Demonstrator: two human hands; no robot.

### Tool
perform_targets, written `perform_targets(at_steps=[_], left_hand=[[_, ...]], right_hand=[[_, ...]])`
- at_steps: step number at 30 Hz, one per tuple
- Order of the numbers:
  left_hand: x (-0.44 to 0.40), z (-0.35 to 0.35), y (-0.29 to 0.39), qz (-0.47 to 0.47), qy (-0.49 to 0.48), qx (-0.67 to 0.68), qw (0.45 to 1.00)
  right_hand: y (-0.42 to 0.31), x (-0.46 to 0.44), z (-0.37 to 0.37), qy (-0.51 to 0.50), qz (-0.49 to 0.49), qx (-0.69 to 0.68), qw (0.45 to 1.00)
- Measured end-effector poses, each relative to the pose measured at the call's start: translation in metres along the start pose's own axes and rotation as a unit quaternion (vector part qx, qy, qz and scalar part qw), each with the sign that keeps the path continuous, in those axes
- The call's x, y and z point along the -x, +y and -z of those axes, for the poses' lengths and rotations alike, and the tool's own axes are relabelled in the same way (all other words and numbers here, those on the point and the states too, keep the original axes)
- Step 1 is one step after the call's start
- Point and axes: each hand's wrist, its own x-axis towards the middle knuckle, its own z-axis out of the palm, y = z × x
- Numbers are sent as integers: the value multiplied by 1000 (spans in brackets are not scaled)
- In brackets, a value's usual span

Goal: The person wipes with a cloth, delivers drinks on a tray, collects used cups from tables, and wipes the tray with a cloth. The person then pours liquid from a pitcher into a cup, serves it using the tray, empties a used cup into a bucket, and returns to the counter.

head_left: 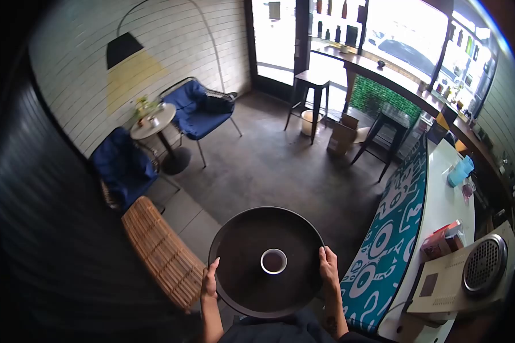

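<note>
A round dark serving tray point(240, 246) is held level in front of my body. On it, near the middle, stands a small white cup point(273, 261) with dark liquid inside. My left hand point(210, 278) grips the tray's left rim, thumb on top and the other fingers hidden beneath. Across from it, my right hand point(328, 266) is closed on the right rim in the same way. Neither hand touches the cup.
A wicker bench point(160, 248) lies to the left, beyond it blue chairs point(197, 108) around a small round table point(153, 124). At right runs a counter point(435, 200) with a beige machine point(463, 271). Bar stools point(313, 80) and a cardboard box point(342, 136) stand ahead.
</note>
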Motion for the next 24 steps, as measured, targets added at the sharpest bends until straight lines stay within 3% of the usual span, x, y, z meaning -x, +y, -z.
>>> perform_targets(at_steps=[9,10,13,15,17,20,24], left_hand=[[-222,-159,66,4,-87,2,996],[-257,-162,58,-30,-44,-66,996],[-276,-225,104,25,-132,-17,991],[-325,-243,100,66,-173,25,982],[-385,-258,83,40,-186,-1,982],[-426,-321,117,12,-124,-78,989],[-492,-396,158,71,-227,-34,971]], right_hand=[[-8,-222,21,100,30,25,994],[-13,-245,23,109,40,38,993],[-27,-292,30,124,0,43,991],[-24,-328,33,138,16,38,990],[-23,-365,38,145,-7,43,989],[-13,-427,44,176,-11,38,984],[-22,-492,49,231,-38,39,971]])
